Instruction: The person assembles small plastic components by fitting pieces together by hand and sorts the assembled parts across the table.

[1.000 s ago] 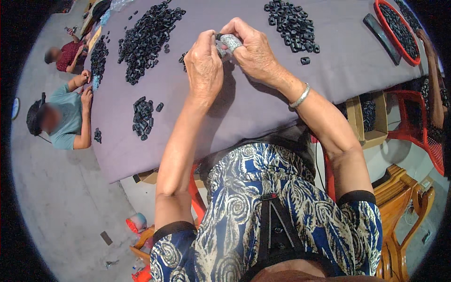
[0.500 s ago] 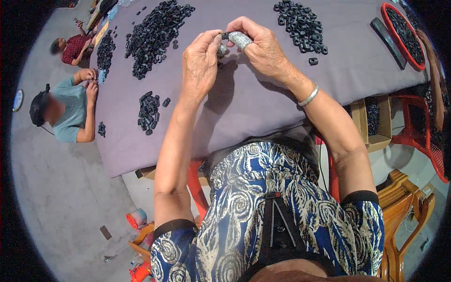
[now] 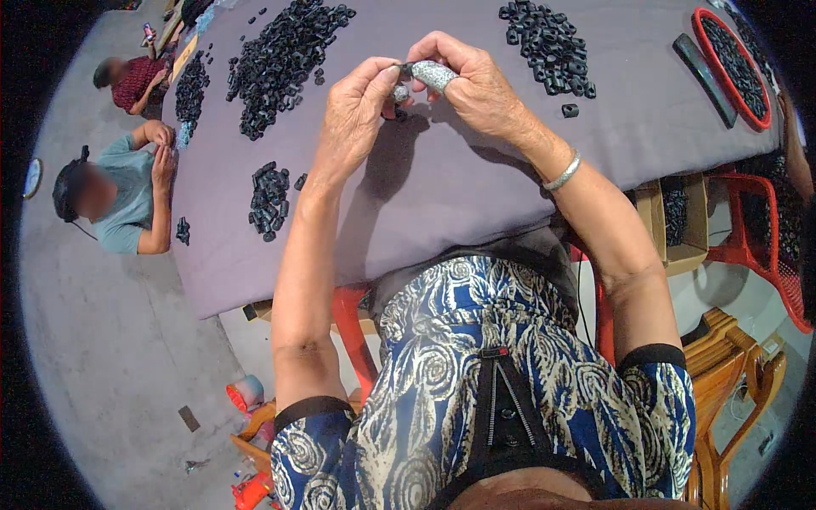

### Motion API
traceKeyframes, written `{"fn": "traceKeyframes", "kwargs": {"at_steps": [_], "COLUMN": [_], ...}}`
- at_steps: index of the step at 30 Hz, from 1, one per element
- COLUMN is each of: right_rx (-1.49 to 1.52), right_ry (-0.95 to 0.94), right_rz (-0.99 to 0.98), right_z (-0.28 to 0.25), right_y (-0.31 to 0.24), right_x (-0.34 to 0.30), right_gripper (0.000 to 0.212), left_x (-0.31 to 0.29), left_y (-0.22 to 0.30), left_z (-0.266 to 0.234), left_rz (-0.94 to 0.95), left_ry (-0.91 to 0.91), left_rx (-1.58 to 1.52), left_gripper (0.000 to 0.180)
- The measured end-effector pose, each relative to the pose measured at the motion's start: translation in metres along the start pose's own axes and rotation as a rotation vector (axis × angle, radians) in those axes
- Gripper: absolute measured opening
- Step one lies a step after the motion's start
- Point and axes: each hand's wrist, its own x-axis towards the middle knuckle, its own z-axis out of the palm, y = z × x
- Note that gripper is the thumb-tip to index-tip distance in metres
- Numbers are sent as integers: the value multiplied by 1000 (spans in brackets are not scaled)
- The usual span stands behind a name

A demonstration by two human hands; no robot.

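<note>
Person's L hand (image 3: 355, 104) & R hand (image 3: 473, 83) both pinch narrowly on one small blk part (image 3: 405, 69); prob. light, stiff, bit slick; best held at opp. ends.

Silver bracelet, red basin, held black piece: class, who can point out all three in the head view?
Silver bracelet (image 3: 564, 173), head view: on the middle of its band.
Red basin (image 3: 762, 127), head view: on its rim's lower end.
Held black piece (image 3: 405, 68), head view: on its small uncovered part.
</note>
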Motion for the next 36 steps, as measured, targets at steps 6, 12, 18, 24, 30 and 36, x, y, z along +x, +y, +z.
{"fn": "traceKeyframes", "kwargs": {"at_steps": [6, 12, 18, 24, 30, 36], "right_rx": [37, 96, 194, 129, 95, 137], "right_ry": [-26, -54, -93, -77, -76, -105], "right_rz": [30, 41, 83, 30, 38, 46], "right_z": [-1, 0, -1, 2, 3, 4], "right_y": [-4, -4, -5, -1, -5, 2], "right_x": [-1, -1, -2, -3, -4, -6], "right_gripper": [13, 10, 8, 9, 8, 8], "left_x": [1, 0, -3, -5, -9, -8], "left_y": [-5, -3, -2, -4, -7, -6], "left_z": [1, -4, -7, -5, -3, -10], "left_rz": [-7, 24, -14, -17, -28, -82], "left_ry": [-5, -39, -78, -58, 3, -105], "left_rx": [-42, 47, 86, 126, 146, 63], "left_gripper": [26, 26, 26, 26, 26, 30]}}
